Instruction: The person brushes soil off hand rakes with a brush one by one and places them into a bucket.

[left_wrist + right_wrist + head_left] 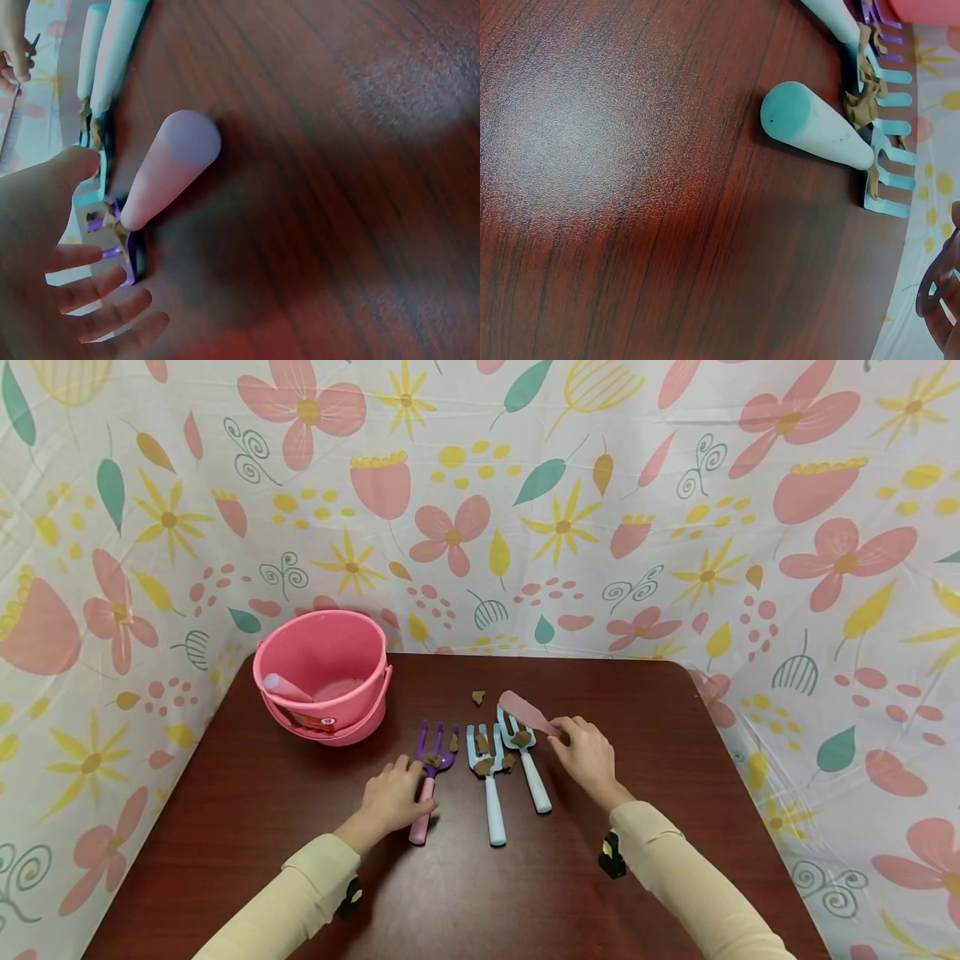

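Observation:
My right hand (586,758) grips the narrow end of a flat pink spatula (527,710), whose rounded blade points left over the tines of a light-blue hand fork (534,781). Beside that one lies a second light-blue fork (494,810). My left hand (388,799) is over the pink handle (166,169) of a purple hand fork (422,821); in the left wrist view its fingers are spread and relaxed, not wrapped round the handle. Brown crumpled pieces (484,766) sit on and around the forks' tines.
A pink bucket (375,710) stands at the back left of the dark wooden table (262,860), with a pale pink rod-like piece (287,687) inside. One small brown piece (478,697) lies behind the forks. Floral cloth (465,460) hangs round the table's back and sides.

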Tool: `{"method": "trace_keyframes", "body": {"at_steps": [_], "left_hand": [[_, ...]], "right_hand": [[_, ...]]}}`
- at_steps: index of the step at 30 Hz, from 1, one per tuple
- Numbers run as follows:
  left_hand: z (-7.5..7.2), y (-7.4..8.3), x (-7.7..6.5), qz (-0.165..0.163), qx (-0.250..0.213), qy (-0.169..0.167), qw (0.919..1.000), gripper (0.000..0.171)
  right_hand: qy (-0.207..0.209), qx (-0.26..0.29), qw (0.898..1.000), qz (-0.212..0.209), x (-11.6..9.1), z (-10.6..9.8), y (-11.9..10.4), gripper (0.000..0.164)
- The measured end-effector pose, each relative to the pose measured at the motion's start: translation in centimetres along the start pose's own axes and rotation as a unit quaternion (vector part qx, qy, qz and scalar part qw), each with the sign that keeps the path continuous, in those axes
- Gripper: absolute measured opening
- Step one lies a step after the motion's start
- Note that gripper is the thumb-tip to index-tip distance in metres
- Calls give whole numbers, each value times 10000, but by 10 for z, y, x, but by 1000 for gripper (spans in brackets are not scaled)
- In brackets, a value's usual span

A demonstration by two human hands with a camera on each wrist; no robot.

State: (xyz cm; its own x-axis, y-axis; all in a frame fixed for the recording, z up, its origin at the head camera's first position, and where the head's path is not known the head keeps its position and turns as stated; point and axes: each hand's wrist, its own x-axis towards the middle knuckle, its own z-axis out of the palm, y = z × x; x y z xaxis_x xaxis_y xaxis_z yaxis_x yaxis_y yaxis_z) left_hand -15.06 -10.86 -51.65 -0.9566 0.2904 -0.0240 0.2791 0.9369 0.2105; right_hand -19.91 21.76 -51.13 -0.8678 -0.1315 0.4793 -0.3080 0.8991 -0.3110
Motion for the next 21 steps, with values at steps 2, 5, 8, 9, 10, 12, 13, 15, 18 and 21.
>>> {"method": "trace_keyframes", "body": {"at_steps": [2,5,8,9,10,12,13,15,18,21], "left_hand": [[3,1,-1,-56,-24,-20,10000,65],[6,2,-1,-111,-31,-47,9999,65],[9,2,0,-174,-18,-127,9998,68],[11,2,0,-189,-10,-151,9997,69],[12,2,1,-196,-20,-170,9997,70],[15,2,1,-223,-32,-229,9995,72],[16,2,1,-227,-35,-262,9994,73],[18,2,1,-234,-79,-295,9993,73],[20,3,1,-270,-154,-349,9989,72],[21,3,2,-335,-243,-361,9985,68]], "right_hand": [[1,-4,10000,-5,0,0,0,23],[4,-7,10000,-1,-1,0,1,23],[-25,-20,10000,43,-1,-1,0,23],[-27,-17,10000,52,-1,-1,0,23],[-35,-14,10000,62,-1,-1,0,24],[-44,-3,10000,61,-1,0,-1,24],[-39,4,10000,45,-2,0,-1,24],[-31,16,10000,31,-2,1,-1,24],[-24,21,10000,11,-2,2,-1,24],[-16,30,10000,1,-3,2,0,24]]}}
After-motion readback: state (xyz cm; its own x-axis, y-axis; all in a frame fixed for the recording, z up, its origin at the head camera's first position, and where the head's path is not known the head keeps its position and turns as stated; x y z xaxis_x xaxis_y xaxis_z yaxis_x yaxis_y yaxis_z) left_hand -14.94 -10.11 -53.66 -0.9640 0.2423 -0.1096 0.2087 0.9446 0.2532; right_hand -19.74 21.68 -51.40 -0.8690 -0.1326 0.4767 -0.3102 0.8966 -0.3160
